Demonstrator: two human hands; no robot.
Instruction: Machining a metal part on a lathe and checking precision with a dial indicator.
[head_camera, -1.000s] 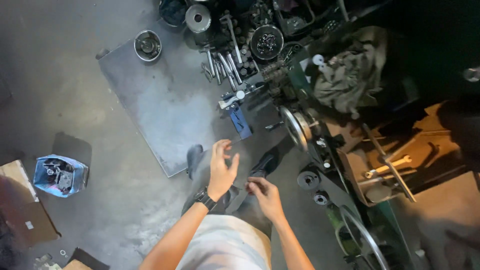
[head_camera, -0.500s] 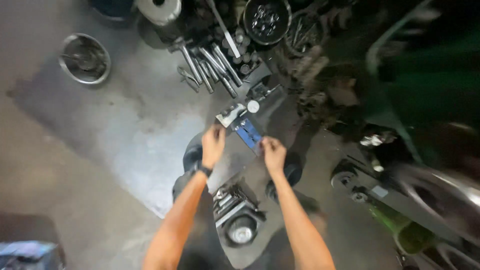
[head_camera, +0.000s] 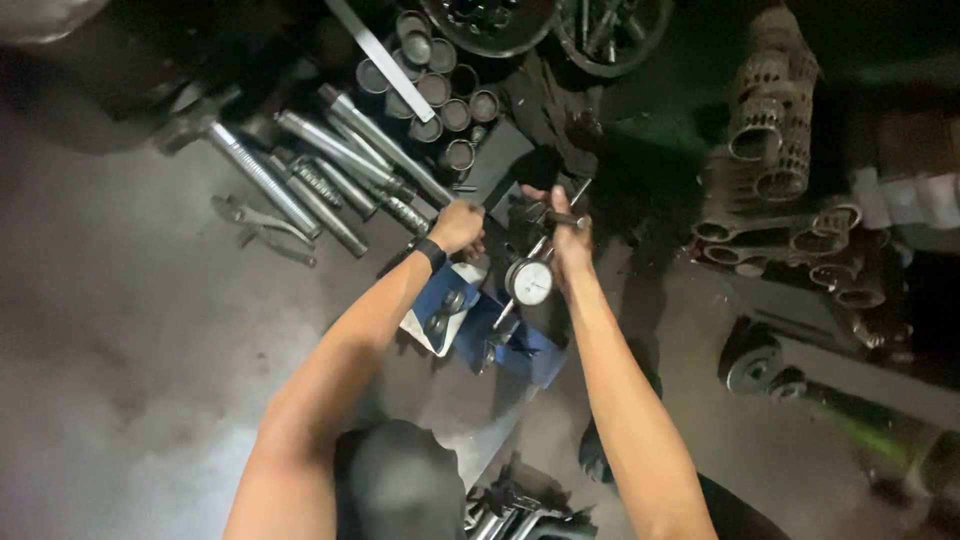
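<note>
My right hand (head_camera: 568, 238) grips a thin dark metal rod (head_camera: 548, 214) that belongs to a round white-faced dial gauge (head_camera: 529, 282); the gauge hangs just below my fingers. My left hand (head_camera: 458, 226), with a black watch (head_camera: 430, 252) on the wrist, is curled into a fist at the top edge of an open blue case (head_camera: 500, 345). Whatever the fist holds is hidden. The case lies on the floor between my forearms, with small dark parts in its white-lined half.
Several long steel shafts (head_camera: 300, 180) and pliers (head_camera: 255, 228) lie on the floor to the left. A cluster of short metal sleeves (head_camera: 440, 95) stands ahead, under round pulleys (head_camera: 490, 20). A grimy engine casting (head_camera: 790, 170) and dark machine parts (head_camera: 760, 365) crowd the right.
The view has closed in on the blue case. Both hands have reached forward to it, and my right hand has taken up the dial gauge by its rod.
</note>
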